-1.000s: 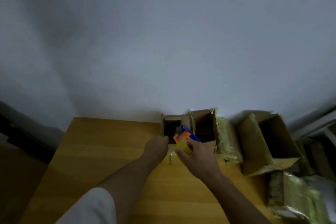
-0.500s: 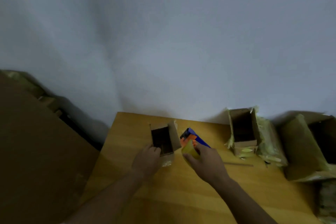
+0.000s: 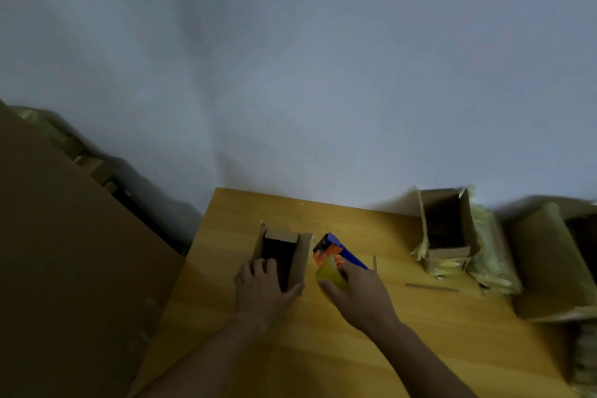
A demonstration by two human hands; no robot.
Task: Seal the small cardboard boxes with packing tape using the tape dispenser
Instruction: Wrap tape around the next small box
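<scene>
A small open cardboard box (image 3: 300, 255) stands on the wooden table (image 3: 420, 349), its top flaps up and its inside dark. My left hand (image 3: 261, 287) grips its near end, fingers over the rim. My right hand (image 3: 358, 294) holds the blue and orange tape dispenser (image 3: 332, 252) with its yellowish tape roll (image 3: 329, 271), just right of that box. A second small open box (image 3: 447, 229) stands at the table's far right by the wall, with loose tape along its edges.
A bigger open cardboard box (image 3: 549, 262) lies at the right edge, with plastic-wrapped packs (image 3: 494, 255) beside it. A large flat cardboard sheet (image 3: 64, 268) leans at the left of the table. The white wall (image 3: 290, 74) is right behind. A thin strip (image 3: 431, 287) lies on the table.
My left hand has dragged the small box leftward away from the second box and now grips its near end. The tape dispenser came along in my right hand. The view swung left.
</scene>
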